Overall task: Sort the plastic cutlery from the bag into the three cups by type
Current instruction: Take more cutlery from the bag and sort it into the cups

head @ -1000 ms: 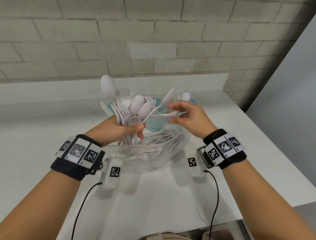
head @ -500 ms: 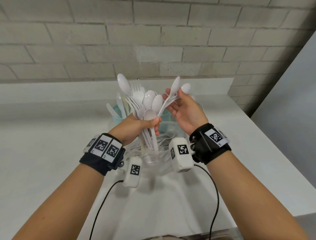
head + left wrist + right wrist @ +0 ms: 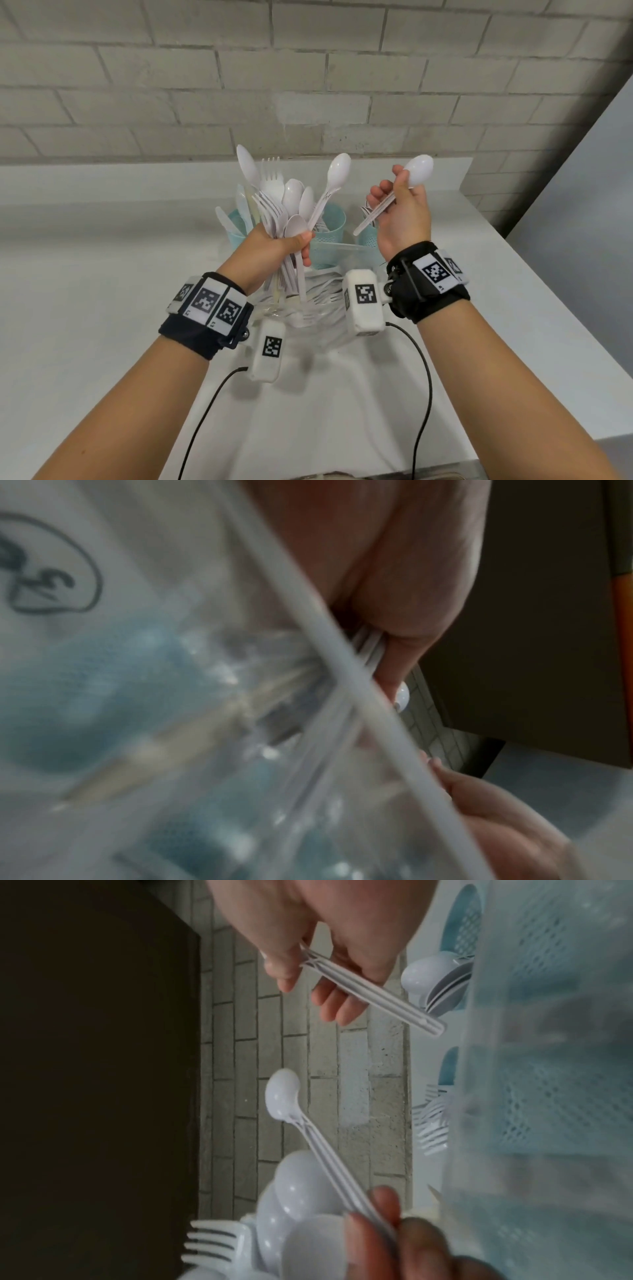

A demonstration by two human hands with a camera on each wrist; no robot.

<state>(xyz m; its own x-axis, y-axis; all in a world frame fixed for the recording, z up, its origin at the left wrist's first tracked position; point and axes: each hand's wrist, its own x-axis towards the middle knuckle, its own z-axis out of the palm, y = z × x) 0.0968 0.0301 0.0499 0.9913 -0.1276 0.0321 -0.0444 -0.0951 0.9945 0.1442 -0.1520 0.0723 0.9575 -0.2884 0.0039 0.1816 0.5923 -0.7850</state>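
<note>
Right hand (image 3: 399, 209) has lifted away gripping a spoon (image 3: 412, 174); left hand (image 3: 274, 245) clasps, seemingly, mixed cutlery (image 3: 281, 205).

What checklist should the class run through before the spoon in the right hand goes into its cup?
1. Right hand holds a single spoon: ok.
2. Piece type confirmed by its bowl: ok.
3. Left hand grips the remaining bundle firmly: ok.
4. Right cup already holds spoons: ok.
5. Middle cup holds forks, so avoid it: ok.
6. Room left in the spoon cup: cannot tell.
</note>
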